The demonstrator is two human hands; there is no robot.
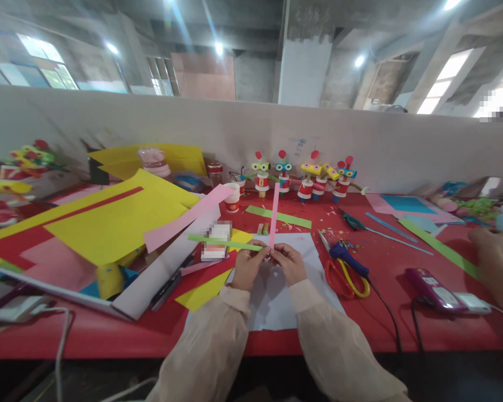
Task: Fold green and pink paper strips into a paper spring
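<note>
Both of my hands meet in front of me over a white sheet of paper (276,312). Between the fingers of my left hand (249,265) is a green paper strip (218,243), reaching out to the left. My right hand (289,261) pinches the lower end of a pink paper strip (274,218), which points away from me. The two strips come together at my fingertips, at about a right angle. How their ends are joined or overlap is hidden by the fingers.
Scissors (346,273), a glue gun (347,257) and pliers (352,219) lie right. Yellow paper (121,218) and a white roll (163,268) lie left. Paper-cup figures (283,181) stand behind, near a paper cup (232,198). Another person's hand (492,251) is at far right.
</note>
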